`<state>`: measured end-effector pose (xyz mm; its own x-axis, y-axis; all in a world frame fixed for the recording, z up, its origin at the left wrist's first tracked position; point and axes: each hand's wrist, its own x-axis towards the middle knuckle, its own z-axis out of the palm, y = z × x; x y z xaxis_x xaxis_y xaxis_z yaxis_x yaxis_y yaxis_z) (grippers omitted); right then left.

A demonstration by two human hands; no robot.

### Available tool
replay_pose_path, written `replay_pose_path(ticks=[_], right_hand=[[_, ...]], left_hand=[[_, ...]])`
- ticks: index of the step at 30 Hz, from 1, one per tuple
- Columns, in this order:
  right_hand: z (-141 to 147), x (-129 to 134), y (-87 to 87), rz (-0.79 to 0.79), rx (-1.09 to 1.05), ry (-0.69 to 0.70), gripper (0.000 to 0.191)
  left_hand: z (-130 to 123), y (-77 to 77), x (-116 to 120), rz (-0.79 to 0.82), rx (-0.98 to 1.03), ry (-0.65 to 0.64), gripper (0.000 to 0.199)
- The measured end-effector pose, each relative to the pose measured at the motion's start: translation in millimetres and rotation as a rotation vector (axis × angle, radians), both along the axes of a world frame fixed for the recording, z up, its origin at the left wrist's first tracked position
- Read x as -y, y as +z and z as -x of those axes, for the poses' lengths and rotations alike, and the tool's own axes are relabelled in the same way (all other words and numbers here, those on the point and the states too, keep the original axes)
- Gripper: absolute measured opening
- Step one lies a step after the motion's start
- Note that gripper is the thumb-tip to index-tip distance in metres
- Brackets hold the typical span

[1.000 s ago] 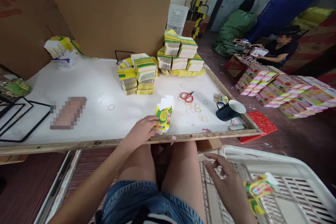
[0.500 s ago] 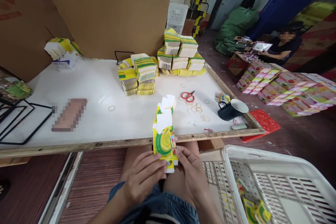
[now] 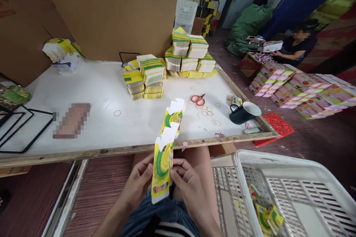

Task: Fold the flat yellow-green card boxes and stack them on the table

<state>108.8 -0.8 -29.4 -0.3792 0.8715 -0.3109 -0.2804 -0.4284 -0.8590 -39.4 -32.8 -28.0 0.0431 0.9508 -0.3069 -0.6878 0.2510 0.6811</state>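
Right now, low in the centre of the frame, I am pinching a flat yellow carton (image 3: 162,170) between my left hand (image 3: 137,184) and right hand (image 3: 187,189), both closed on its long edges. It is looking light, thin and easily creased, so I am judging the side folds the safest hold.

**Room around my hands**

My left hand (image 3: 137,183) and right hand (image 3: 189,185) sit over my lap, below the table's wooden front edge (image 3: 111,151), which bars the way straight ahead. Past it, the white table top (image 3: 97,92) lies bare in a wide stretch to the left. A second carton (image 3: 174,114) stands just beyond the edge, the stacks of flat cartons (image 3: 147,77) behind it. Scissors (image 3: 197,100), rubber bands (image 3: 207,113) and a dark mug (image 3: 244,113) crowd the right. The white crate (image 3: 278,163) walls my right side.
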Motion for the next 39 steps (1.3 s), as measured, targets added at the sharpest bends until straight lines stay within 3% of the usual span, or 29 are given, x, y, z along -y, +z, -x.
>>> replay_pose_path(ticks=[5, 14, 19, 25, 30, 35, 39], right_hand=[[0.0, 3.9, -1.8, -0.008, -0.011, 0.058, 0.022], [-5.8, 6.8, -1.2, -0.027, 0.102, 0.095, 0.032], [-2.7, 9.0, -6.7, -0.147, 0.293, 0.059, 0.032], [-5.1, 8.8, -16.8, -0.309, 0.532, 0.060, 0.018], [-11.6, 7.5, -14.7, -0.424, 0.412, -0.002, 0.041], [-18.5, 3.5, -10.6, -0.388, 0.227, 0.107, 0.039], [-24.9, -2.4, -3.7, -0.371, 0.251, 0.181, 0.022]], left_hand=[[2.5, -2.4, 4.9, -0.047, -0.003, -0.086, 0.044], [-5.0, -15.1, 6.0, 0.030, -0.117, 0.028, 0.039], [-9.1, -18.3, 3.8, 0.058, -0.227, 0.075, 0.031], [-10.8, -19.0, 6.3, -0.024, -0.473, 0.229, 0.060], [-6.1, -15.4, 11.7, -0.095, -0.424, 0.084, 0.054], [2.4, -8.1, 12.0, -0.133, -0.374, -0.105, 0.036], [4.0, -7.9, 16.1, -0.152, -0.392, -0.185, 0.022]])
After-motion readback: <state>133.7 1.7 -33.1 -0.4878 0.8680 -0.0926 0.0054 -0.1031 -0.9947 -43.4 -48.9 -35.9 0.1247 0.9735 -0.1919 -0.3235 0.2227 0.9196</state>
